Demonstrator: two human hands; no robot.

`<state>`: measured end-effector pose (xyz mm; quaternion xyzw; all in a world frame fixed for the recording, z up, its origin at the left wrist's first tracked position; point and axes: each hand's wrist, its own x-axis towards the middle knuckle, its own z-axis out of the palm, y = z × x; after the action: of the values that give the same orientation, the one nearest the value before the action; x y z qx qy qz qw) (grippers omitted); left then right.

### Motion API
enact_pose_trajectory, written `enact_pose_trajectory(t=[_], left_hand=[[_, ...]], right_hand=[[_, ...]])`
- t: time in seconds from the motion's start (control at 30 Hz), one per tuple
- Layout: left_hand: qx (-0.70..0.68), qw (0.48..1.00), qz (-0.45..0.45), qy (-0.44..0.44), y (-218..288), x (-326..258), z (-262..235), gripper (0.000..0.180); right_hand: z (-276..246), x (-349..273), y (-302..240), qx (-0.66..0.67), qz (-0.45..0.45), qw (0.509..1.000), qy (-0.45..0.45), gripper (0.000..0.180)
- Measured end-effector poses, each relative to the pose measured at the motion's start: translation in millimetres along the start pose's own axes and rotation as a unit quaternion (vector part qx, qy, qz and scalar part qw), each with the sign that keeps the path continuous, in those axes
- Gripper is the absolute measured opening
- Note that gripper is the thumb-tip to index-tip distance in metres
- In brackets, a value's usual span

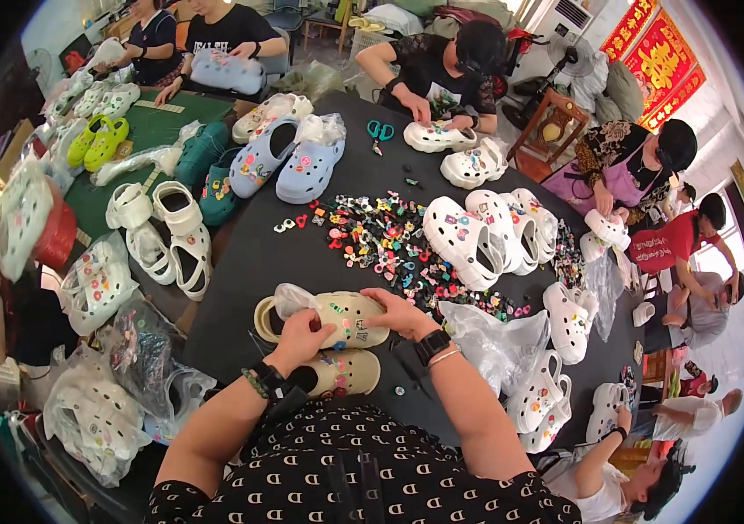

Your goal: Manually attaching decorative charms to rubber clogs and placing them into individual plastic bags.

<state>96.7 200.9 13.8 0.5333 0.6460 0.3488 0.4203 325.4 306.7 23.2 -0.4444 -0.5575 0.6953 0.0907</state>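
A beige clog with colourful charms on its upper lies sideways on the black table. Clear plastic is stuffed in its opening. My left hand grips the upper by that opening, thumb lying on top and other fingers partly hidden. Around the toe end, my right hand is closed with its thumb beneath and fingers over the top. Just nearer to me sits a second beige clog, also with charms, partly covered by my left forearm. A big pile of loose colourful charms spreads beyond my hands.
White clogs stand beyond the charms, light blue clogs at the far left. Clear bags lie right of my right hand. Teal scissors rest farther off. Bagged clogs crowd the left. Several people work around the table.
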Motion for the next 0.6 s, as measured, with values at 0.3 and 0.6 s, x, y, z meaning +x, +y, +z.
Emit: enact_pose_trajectory(t=[0.3, 0.6], left_hand=[[0.059, 0.995, 0.064, 0.044, -3, 3, 5, 0.033], [0.037, 0.997, 0.056, 0.036, -4, -10, 4, 0.034]], right_hand=[[18, 23, 18, -0.188, -0.089, 0.968, 0.139, 0.07], [13, -12, 20, -0.15, -0.108, 0.97, 0.159, 0.067]])
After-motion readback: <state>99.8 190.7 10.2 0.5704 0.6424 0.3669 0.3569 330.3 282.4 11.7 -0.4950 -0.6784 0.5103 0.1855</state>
